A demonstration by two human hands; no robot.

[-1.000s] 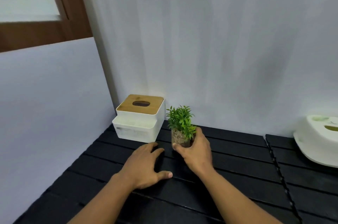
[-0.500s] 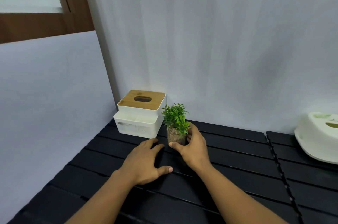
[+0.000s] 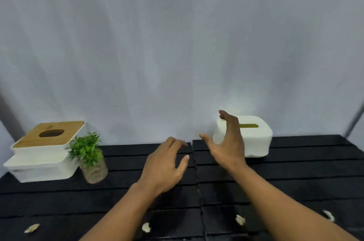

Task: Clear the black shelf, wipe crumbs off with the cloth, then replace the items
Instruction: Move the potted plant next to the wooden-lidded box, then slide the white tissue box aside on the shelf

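Crumbs (image 3: 240, 219) lay on the black shelf (image 3: 295, 171) in front of the white tissue box (image 3: 256, 138), so clearing seemed in hand. My right hand (image 3: 226, 148) hovered just before that box, fingers spread, empty; my left hand (image 3: 165, 164), relaxed and empty, was left of it. Next: grasp its sides, lift.

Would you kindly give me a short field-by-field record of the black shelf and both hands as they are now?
Surface: black slatted shelf
Left end: white tissue box with wooden lid; small potted plant beside it
Right end: rounded white box with green slot, by the wall
Crumbs: four pale crumbs along the front edge
Left hand: open, palm down over the middle, holding nothing
Right hand: open, fingers spread, before the rounded white box, empty
Cloth: not in view
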